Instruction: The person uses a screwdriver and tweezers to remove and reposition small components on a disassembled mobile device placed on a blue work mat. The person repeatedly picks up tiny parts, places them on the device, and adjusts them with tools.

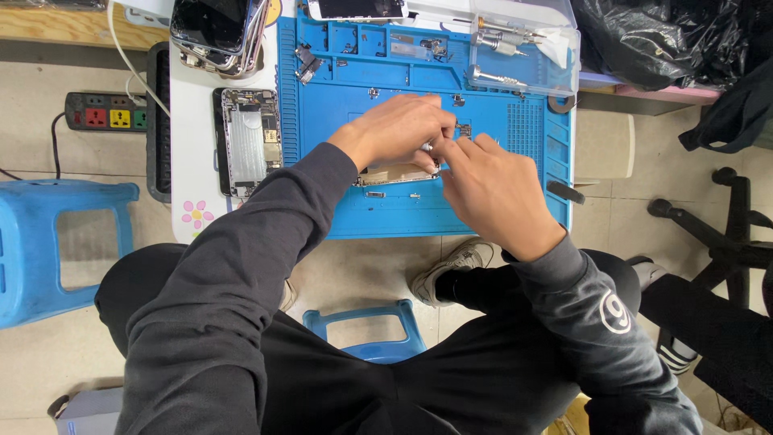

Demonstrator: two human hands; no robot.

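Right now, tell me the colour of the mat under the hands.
Bright blue: the work mat shows best in the head view.

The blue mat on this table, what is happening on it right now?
A person works with both hands on an opened phone lying on the blue mat. The left hand steadies it from above; the right hand pinches something small at its edge, too small to identify. Another opened phone lies left of the mat.

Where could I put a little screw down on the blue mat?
The blue mat is bare along its near edge, below both hands, and at left between the left hand and the opened phone. It is crowded under the right hand and in the far compartments by the clear tool box.
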